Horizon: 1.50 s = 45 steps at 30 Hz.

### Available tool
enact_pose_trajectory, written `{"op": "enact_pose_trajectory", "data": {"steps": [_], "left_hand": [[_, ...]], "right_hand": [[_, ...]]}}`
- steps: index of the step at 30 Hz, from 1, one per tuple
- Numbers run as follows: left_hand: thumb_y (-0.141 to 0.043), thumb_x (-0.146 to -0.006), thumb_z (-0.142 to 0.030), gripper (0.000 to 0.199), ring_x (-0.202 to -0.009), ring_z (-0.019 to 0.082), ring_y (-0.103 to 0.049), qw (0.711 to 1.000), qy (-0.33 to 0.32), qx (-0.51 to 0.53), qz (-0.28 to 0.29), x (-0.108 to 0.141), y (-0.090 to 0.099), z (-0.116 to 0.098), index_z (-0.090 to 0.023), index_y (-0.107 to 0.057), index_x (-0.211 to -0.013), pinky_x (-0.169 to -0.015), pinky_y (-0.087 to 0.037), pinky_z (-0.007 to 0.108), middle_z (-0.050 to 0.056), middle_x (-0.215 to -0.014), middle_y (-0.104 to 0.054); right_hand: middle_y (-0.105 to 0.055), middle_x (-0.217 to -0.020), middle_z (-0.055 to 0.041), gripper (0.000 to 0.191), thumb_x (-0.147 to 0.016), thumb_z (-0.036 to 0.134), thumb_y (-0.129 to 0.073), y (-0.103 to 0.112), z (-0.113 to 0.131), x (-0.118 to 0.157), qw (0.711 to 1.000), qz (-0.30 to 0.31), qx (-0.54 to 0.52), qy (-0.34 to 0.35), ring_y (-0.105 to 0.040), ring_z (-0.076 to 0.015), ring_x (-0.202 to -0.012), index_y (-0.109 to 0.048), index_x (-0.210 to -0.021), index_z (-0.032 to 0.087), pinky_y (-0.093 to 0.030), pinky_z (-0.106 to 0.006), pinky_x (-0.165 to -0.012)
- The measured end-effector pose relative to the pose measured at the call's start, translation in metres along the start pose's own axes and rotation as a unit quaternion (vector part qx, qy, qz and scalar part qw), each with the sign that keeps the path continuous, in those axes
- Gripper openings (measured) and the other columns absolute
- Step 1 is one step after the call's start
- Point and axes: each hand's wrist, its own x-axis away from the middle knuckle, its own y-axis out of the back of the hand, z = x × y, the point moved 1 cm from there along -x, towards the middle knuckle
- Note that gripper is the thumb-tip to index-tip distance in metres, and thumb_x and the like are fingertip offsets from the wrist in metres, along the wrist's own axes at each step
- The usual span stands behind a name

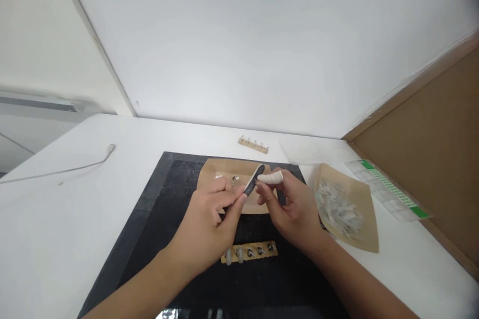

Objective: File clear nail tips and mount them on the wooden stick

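My left hand grips a dark nail file with a pale edge and a rounded end, which slants up to the right. My right hand is closed at the fingertips beside the file's upper part. A white finger cot covers its index finger, and whatever sits in the pinch is too small to make out. Beneath both hands lies a sheet of brown paper with a few small white bits on it. Closer to me, a strip-shaped holder carries a row of small posts, some with clear nail tips.
A black mat covers the middle of the white table. Another small holder strip stands at the back. On the right are brown paper with a heap of clear pieces and a clear plastic case. A white cable lies left.
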Motion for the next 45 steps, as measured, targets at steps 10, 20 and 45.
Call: {"op": "enact_pose_trajectory", "data": {"steps": [10,20,45], "left_hand": [[-0.054,-0.102,-0.021,0.047,-0.063,0.012,-0.053,1.000,-0.019,-0.008,0.008,-0.001,-0.001,0.001,-0.016,-0.057,-0.056,-0.061,-0.042,0.027,0.000,-0.064,-0.051],[-0.054,-0.103,-0.023,0.047,-0.060,0.010,-0.056,1.000,0.016,0.016,0.018,-0.001,0.000,0.001,-0.016,-0.060,-0.056,-0.060,-0.043,0.025,-0.001,-0.064,-0.053],[-0.052,-0.103,-0.020,0.045,-0.062,0.012,-0.050,0.998,-0.051,-0.029,-0.016,0.000,-0.003,0.005,-0.015,-0.059,-0.059,-0.060,-0.040,0.028,0.002,-0.070,-0.049]], "right_hand": [[-0.060,-0.075,-0.0014,0.023,-0.099,0.014,-0.057,-0.002,0.005,-0.004,0.977,-0.022,0.159,0.140,-0.050,-0.0180,-0.067,-0.044,-0.082,0.024,-0.037,-0.035,-0.070],[-0.055,-0.070,0.0014,0.029,-0.098,0.012,-0.056,-0.006,0.002,-0.004,0.972,-0.035,0.170,0.160,-0.046,-0.0163,-0.062,-0.038,-0.079,0.024,-0.034,-0.034,-0.069],[-0.053,-0.068,0.0018,0.028,-0.097,0.014,-0.056,-0.004,0.009,-0.003,0.980,-0.019,0.155,0.127,-0.046,-0.0162,-0.063,-0.039,-0.078,0.024,-0.035,-0.034,-0.069]]}}
